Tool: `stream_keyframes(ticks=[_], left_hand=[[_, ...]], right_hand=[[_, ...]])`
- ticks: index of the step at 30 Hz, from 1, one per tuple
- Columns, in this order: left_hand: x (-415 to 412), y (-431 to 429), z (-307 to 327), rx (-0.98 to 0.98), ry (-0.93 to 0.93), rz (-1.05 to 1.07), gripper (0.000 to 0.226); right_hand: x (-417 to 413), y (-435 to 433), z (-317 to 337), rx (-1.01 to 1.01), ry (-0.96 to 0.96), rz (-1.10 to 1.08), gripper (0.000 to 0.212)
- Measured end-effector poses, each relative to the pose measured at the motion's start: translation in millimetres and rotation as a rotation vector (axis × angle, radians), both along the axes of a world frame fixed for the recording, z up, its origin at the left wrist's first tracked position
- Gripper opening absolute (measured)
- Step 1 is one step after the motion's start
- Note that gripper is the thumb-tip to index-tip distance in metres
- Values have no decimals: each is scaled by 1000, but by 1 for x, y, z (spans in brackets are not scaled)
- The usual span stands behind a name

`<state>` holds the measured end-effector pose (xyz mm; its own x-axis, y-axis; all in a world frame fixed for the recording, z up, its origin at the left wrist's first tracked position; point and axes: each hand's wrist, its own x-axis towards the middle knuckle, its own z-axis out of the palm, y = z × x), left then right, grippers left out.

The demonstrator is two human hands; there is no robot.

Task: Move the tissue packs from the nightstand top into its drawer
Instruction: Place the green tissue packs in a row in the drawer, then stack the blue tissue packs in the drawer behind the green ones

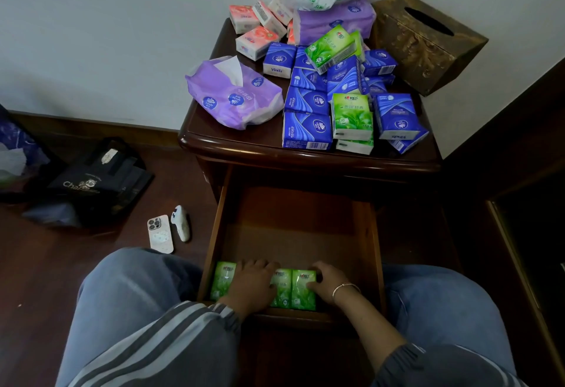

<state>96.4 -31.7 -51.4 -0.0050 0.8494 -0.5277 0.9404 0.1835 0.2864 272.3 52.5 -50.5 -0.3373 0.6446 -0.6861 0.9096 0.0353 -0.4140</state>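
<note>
Nightstand (232, 145): tissue packs (307, 130) | drawer (293, 224): green packs (302, 290) | gripping: left hand (252, 284), right hand (328, 284)

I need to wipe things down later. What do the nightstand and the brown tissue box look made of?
Nightstand: dark wood, glossy varnish, going by the sheen on its front edge. Tissue box: perhaps wood or board, matte brown with mottled gold patterning; unclear.
</note>
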Motion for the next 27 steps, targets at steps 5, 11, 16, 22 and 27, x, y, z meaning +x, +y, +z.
stream_keyframes(ticks=[5, 11, 16, 22, 27], left_hand=[[1, 0, 2, -6, -10, -6, 55], [2, 2, 9, -87, -17, -25, 55], [1, 0, 20, 40, 7, 68, 51], [-19, 23, 88, 149, -227, 150, 48], [-34, 57, 194, 273, -349, 0, 38]], right_hand=[[-2, -4, 0, -121, 59, -11, 56], [-4, -7, 9, -158, 30, 60, 53], [-2, -13, 34, -94, 111, -127, 71], [1, 5, 128, 209, 408, -140, 38], [31, 38, 218, 964, 632, -186, 26]])
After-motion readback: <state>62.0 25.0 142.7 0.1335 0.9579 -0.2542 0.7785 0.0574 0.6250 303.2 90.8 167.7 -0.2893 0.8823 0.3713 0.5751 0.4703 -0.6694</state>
